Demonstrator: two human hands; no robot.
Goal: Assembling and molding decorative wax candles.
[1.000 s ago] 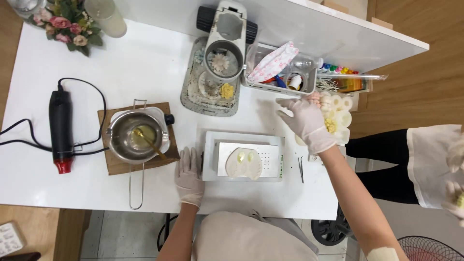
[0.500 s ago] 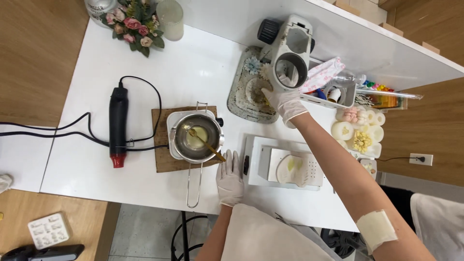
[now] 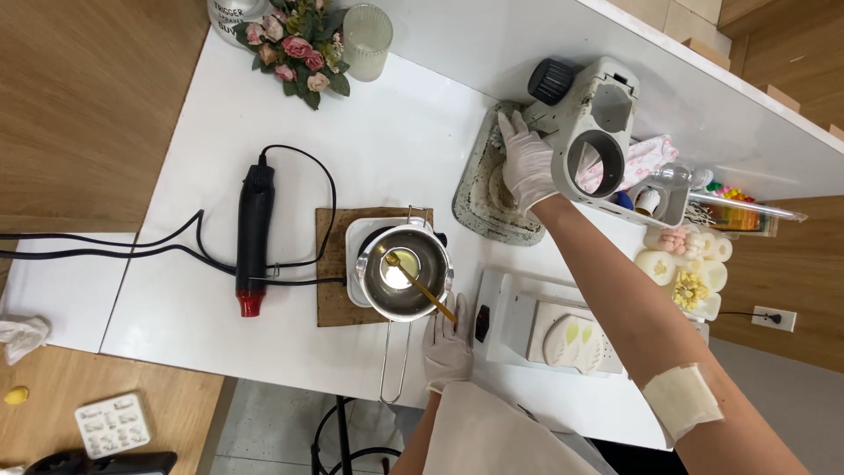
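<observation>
Two gloved hands at a wax-melting table

At centre, the steel pot (image 3: 406, 280) holds yellow liquid and a spoon; the left hand (image 3: 447, 345) lies flat and empty just beside it and could knock it over. Upper right, the right hand (image 3: 526, 165) rests spread, holding nothing, on the stained tray (image 3: 475, 195).

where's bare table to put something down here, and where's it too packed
The white table is bare between the flowers and the melting pot, and left of the heat gun to the table's left edge. The right end is crowded: right hand on the tray, scale, candles, organiser. Left hand rests beside the pot.
</observation>
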